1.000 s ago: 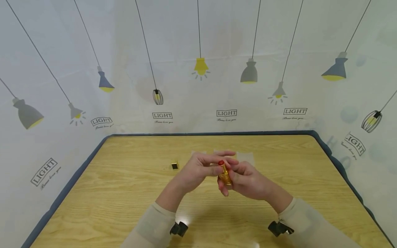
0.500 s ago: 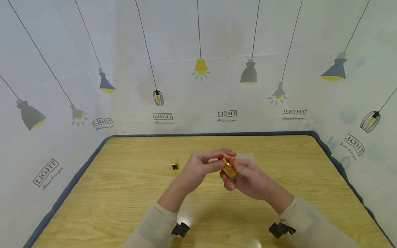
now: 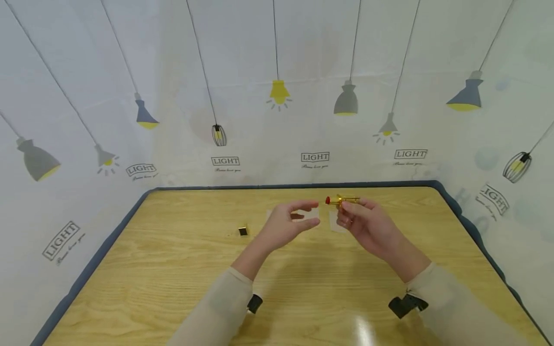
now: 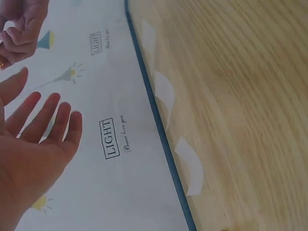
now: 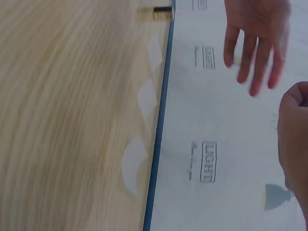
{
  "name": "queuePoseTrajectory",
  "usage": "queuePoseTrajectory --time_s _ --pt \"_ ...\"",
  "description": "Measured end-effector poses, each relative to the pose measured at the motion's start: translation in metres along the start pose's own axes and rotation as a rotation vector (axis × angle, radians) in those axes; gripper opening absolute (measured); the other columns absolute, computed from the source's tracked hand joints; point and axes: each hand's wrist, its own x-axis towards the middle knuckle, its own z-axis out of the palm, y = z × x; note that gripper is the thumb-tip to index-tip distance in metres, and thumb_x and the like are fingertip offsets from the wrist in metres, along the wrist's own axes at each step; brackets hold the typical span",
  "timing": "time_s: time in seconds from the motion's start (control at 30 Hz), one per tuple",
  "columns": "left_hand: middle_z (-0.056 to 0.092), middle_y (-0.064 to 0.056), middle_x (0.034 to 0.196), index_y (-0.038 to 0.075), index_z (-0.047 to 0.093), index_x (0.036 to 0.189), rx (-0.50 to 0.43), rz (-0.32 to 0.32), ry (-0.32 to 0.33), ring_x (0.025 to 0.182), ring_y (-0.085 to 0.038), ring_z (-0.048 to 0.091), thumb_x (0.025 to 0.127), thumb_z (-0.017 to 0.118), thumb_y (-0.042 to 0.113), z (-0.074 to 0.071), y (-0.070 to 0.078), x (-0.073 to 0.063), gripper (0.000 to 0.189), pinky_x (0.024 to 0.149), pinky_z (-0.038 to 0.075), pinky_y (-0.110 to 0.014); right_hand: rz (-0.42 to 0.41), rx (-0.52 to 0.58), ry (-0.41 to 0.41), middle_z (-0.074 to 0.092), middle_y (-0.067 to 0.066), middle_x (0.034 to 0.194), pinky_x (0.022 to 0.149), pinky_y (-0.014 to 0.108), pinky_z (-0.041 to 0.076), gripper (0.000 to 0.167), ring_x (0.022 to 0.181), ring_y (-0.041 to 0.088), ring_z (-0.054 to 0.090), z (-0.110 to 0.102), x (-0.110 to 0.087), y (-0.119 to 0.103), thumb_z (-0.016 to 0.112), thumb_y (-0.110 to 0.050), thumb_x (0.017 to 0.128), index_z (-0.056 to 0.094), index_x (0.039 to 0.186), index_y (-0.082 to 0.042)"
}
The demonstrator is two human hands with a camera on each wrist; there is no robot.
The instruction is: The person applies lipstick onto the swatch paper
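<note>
1. The white wall cloth (image 3: 268, 139), printed with hanging lamps and the word LIGHT, stands behind the wooden table (image 3: 173, 269) and at both its sides
2. The table has a light top, on which the grain is well visible
3. The pale sleeves (image 3: 216, 305) cover the person's forearms
4. The right hand (image 3: 374, 228) is grasping the lipstick (image 3: 343, 198) between thumb and fingers
5. The left hand (image 3: 285, 223) is released and holds nothing, its thumb apart from its fingers
6. Three white pieces (image 4: 193, 171) (they look like paper) lie at the far part of the table
7. The lipstick, gold with red tip, is raised above the table, almost level, its tip near the left hand without touching
8. The small gold cap (image 3: 243, 230), with a dark face, lies on the table, left of the left hand
</note>
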Motion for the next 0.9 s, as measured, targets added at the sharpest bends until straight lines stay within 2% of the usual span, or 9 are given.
queuePoseTrajectory --time_s 0.1,0.23,0.37,0.4,0.47,0.5,0.57,0.67,0.9 --pt "0.067 -0.004 0.149 0.020 0.068 0.143 0.265 -0.026 0.027 0.141 -0.028 0.060 0.103 0.073 0.030 0.005 -0.008 0.016 0.042 0.117 0.051 -0.048 0.023 -0.025 0.144 0.072 -0.003 0.081 0.079 0.025 0.056 0.032 0.074 0.013 0.061 -0.014 0.007 -0.004 0.058 -0.010 0.110 0.075 0.083 -0.012" --pt "0.068 -0.003 0.147 0.017 0.069 0.142 0.563 -0.019 -0.030 0.141 -0.025 0.060 0.104 0.071 0.033 0.013 -0.019 0.040 0.041 0.117 0.051 -0.045 0.066 -0.052 0.278 0.074 -0.002 0.082 0.078 0.026 0.059 0.032 0.074 0.012 0.065 -0.033 0.015 -0.004 0.065 -0.011 0.106 0.066 0.075 -0.014" --pt "0.069 -0.003 0.146 0.016 0.068 0.143 0.765 -0.003 -0.117 0.140 -0.025 0.061 0.104 0.070 0.040 0.022 -0.032 0.063 0.045 0.117 0.050 -0.044 0.122 -0.072 0.407 0.073 -0.003 0.088 0.081 0.024 0.060 0.008 0.079 0.010 0.066 -0.048 0.021 0.002 0.073 -0.014 0.102 0.071 0.095 -0.011" --pt "0.067 -0.003 0.148 0.017 0.068 0.143 0.805 -0.006 -0.135 0.143 -0.025 0.058 0.105 0.068 0.043 0.025 -0.034 0.068 0.047 0.119 0.048 -0.047 0.137 -0.077 0.438 0.072 -0.004 0.090 0.082 0.023 0.059 0.007 0.081 0.009 0.065 -0.052 0.022 0.003 0.075 -0.014 0.101 0.070 0.106 -0.010" --pt "0.064 0.000 0.153 0.022 0.066 0.145 0.872 -0.018 -0.159 0.148 -0.026 0.052 0.104 0.066 0.049 0.030 -0.040 0.075 0.049 0.124 0.042 -0.054 0.163 -0.094 0.493 0.070 -0.005 0.094 0.084 0.022 0.059 0.031 0.083 0.007 0.065 -0.057 0.025 0.007 0.076 -0.014 0.100 0.066 0.128 -0.006" --pt "0.061 0.001 0.155 0.024 0.065 0.147 0.899 -0.028 -0.166 0.150 -0.027 0.049 0.104 0.065 0.051 0.032 -0.042 0.078 0.051 0.126 0.039 -0.058 0.174 -0.104 0.517 0.070 -0.006 0.094 0.084 0.021 0.059 0.036 0.084 0.007 0.065 -0.060 0.026 0.009 0.076 -0.014 0.100 0.063 0.132 -0.005" --pt "0.057 0.004 0.160 0.029 0.062 0.150 0.933 -0.053 -0.175 0.154 -0.027 0.043 0.104 0.063 0.055 0.037 -0.045 0.082 0.052 0.126 0.032 -0.066 0.197 -0.134 0.546 0.068 -0.007 0.093 0.082 0.021 0.059 0.038 0.083 0.006 0.063 -0.065 0.028 0.014 0.074 -0.014 0.101 0.060 0.135 -0.003" --pt "0.054 0.006 0.162 0.032 0.058 0.153 0.992 -0.060 -0.184 0.156 -0.025 0.040 0.103 0.062 0.058 0.044 -0.048 0.086 0.056 0.126 0.027 -0.072 0.243 -0.173 0.562 0.065 -0.006 0.090 0.080 0.021 0.058 0.029 0.082 0.006 0.063 -0.069 0.032 0.020 0.070 -0.017 0.105 0.061 0.128 -0.002" --pt "0.048 0.007 0.166 0.033 0.052 0.157 1.098 -0.039 -0.209 0.159 -0.022 0.036 0.104 0.055 0.064 0.055 -0.055 0.089 0.062 0.127 0.019 -0.075 0.340 -0.324 0.516 0.060 -0.003 0.097 0.082 0.021 0.059 0.036 0.091 0.009 0.063 -0.075 0.031 0.030 0.055 -0.027 0.113 0.056 0.133 0.003"
